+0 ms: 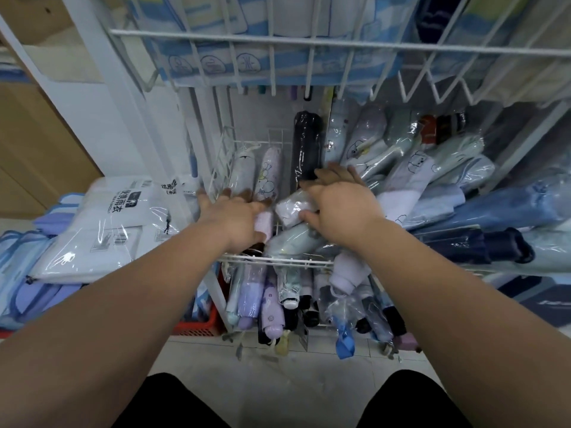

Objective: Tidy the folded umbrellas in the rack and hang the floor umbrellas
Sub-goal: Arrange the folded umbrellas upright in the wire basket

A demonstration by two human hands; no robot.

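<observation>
**A:** Where do the umbrellas sit?

**B:** In the rack's middle shelf, wrapped in clear film. Two pale ones lie lengthwise against the side grid. A black umbrella lies parallel to them, with a narrow gap between. Nearer the front, a white umbrella and a green umbrella lie askew, the green one's end against the front rail.

**A:** And the hands?

**B:** The left hand lies flat on the pale pair, fingers spread and straight, with a pink umbrella under its palm. The right hand is also released, fingers stretched toward the black umbrella's near end and thumb touching the white one. Neither grasps anything.

**A:** How crowded are the edges?

**B:** To the right, a heap of umbrellas slopes in, touching the right hand's side. Overhead, the top basket juts forward over the shelf's back half. Below the front rail, a lower row pokes handles out past its own edge.

**A:** Any room outside?

**B:** Bare floor lies in front of the rack. To the left are stacked raincoat packs, just beside the post, and a red crate below them.
</observation>
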